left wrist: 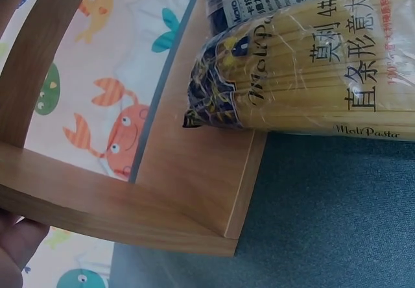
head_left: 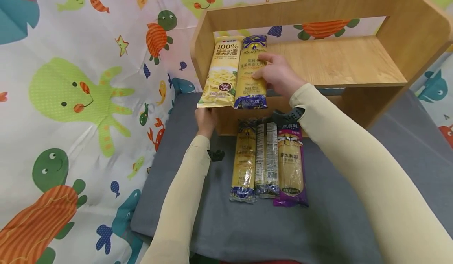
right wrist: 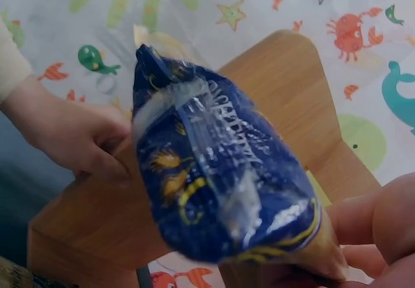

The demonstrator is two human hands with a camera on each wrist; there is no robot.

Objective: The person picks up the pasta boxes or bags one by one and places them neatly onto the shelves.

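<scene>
A blue-and-yellow spaghetti pack (head_left: 250, 75) stands on the upper board of the wooden shelf (head_left: 339, 59), at its left end. My right hand (head_left: 279, 73) grips that pack along its right side; its blue printed end (right wrist: 220, 171) fills the middle of the right wrist view. Beside it, to the left, leans a pale yellow pasta pack (head_left: 222, 73) with a noodle picture. My left hand (head_left: 206, 121) holds the shelf's left side panel below the packs, and its fingers (left wrist: 23, 242) show at the wood's edge in the left wrist view.
Three packs lie side by side on the grey cloth-covered table (head_left: 212, 224) before the shelf: a yellow spaghetti pack (head_left: 243, 161), a pack with its label side up (head_left: 267, 157) and a purple pasta pack (head_left: 291, 161). A sea-animal curtain (head_left: 88, 138) hangs behind and left.
</scene>
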